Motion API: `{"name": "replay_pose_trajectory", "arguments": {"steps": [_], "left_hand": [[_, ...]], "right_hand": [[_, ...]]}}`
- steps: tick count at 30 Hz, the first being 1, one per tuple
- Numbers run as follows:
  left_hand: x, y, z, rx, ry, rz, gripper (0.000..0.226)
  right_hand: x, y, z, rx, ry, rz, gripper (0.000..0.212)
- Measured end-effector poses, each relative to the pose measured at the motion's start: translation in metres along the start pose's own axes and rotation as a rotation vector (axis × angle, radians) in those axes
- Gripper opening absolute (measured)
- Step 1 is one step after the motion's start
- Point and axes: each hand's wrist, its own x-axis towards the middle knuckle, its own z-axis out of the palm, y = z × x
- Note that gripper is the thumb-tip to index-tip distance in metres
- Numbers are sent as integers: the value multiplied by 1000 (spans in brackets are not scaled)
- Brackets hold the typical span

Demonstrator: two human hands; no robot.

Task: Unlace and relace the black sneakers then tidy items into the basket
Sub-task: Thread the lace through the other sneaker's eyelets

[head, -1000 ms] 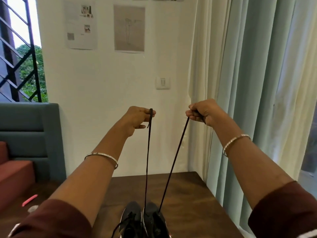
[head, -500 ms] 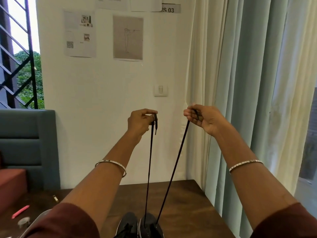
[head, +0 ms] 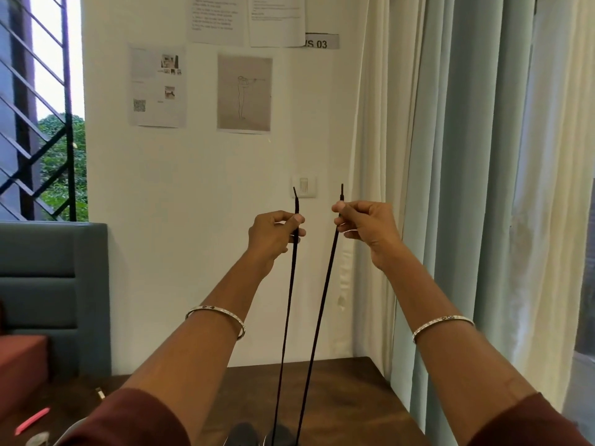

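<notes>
Both ends of a black shoelace (head: 317, 317) are pulled straight up from the black sneakers (head: 244, 434), whose toes just show at the bottom edge. My left hand (head: 273, 236) pinches the left strand near its tip. My right hand (head: 367, 226) pinches the right strand, its tip sticking up above the thumb. Both arms are stretched forward at about the same height. No basket is in view.
The sneakers stand on a dark wooden table (head: 354, 403) set against a white wall. Curtains (head: 483, 220) hang at the right. A pink object (head: 32, 420) and a small item lie on the table's left; a grey-blue seat back (head: 48, 284) stands behind.
The view has tilted upward, so the sneakers have dropped to the bottom edge. Both hands have turned so the lace tips now stick up above the fingers.
</notes>
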Motion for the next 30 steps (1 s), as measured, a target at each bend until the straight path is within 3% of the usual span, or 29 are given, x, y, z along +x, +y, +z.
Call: {"name": "replay_pose_trajectory", "arguments": {"steps": [11, 30], "left_hand": [[3, 6, 12, 24, -48, 47, 16], [3, 14, 11, 121, -84, 47, 18]], "right_hand": [[5, 3, 32, 94, 97, 31, 20], [4, 2, 33, 73, 91, 72, 19]]}}
